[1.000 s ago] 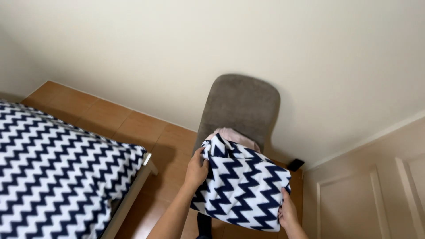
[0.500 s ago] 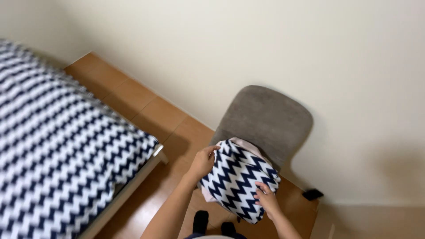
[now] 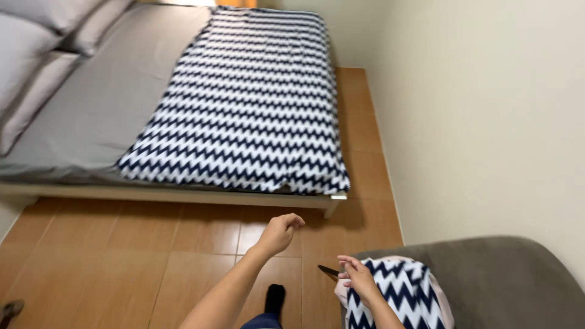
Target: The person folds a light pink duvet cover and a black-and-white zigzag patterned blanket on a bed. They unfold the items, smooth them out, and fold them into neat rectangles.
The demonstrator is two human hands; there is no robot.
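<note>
The folded cloth (image 3: 399,292), dark blue and white zigzag with a pale pink edge showing, lies on the seat of the grey chair (image 3: 499,280) at the near right, against the cream wall (image 3: 487,109). We have our right hand (image 3: 358,277) on its near-left edge, fingers loosely spread and resting on the fabric rather than pinching it. Our left hand (image 3: 280,233) is off the cloth altogether, raised over the floor to the left with the fingers curled in and nothing between them. The two hands are apart.

We judge this to be the setting-down step: the cloth sits on the chair under its own weight, and only a light touch remains on it. What the next move calls for, as we read it, is lifting the right hand straight up so the fold is not dragged open or pulled off the seat edge.

Further out, brown floor tiles (image 3: 183,244) run between us and a low bed (image 3: 170,194) across the far side. A zigzag blanket (image 3: 256,103) of the same pattern covers its right part, grey sheet (image 3: 79,116) and grey pillows (image 3: 36,36) its left. A dark-socked foot (image 3: 274,298) shows below our arms.
</note>
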